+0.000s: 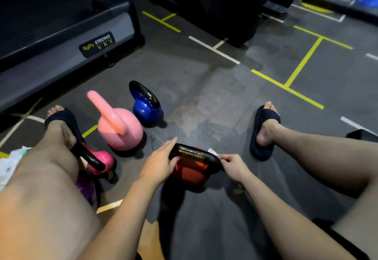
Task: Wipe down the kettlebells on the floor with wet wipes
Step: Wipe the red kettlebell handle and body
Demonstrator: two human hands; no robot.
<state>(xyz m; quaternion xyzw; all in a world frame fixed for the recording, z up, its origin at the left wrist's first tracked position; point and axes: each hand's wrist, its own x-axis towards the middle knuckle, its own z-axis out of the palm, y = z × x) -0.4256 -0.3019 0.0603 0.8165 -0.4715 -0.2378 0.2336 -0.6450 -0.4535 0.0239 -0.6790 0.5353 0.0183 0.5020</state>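
A red kettlebell (189, 172) with a black handle stands on the floor between my legs. My left hand (158, 163) holds the left end of that handle, thumb under it. My right hand (233, 166) pinches a white wet wipe (212, 151) against the handle's right end. To the left stand a light pink kettlebell (120, 131), a blue kettlebell (146, 110) and a magenta kettlebell (102, 160) with a black handle. A purple kettlebell (86, 190) is mostly hidden behind my left leg.
My feet in dark slides (263, 133) rest wide apart on the grey floor marked with yellow and white tape lines. A treadmill base (67, 43) runs along the upper left. A white plastic packet (10, 165) lies at the left edge. Dark gym machines stand at the back.
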